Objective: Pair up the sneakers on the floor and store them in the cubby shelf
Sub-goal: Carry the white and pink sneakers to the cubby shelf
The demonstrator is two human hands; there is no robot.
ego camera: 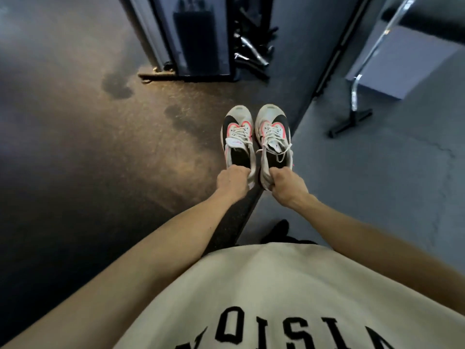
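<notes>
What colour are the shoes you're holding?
The sneakers are white, with black patches and pink trim around the laces, seen in the head view.

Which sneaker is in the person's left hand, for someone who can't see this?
Start at the cream shirt and follow the left arm to the left hand, gripping a heel. That left sneaker is white, black and pink like its twin, but its white tongue label is flipped up.
</notes>
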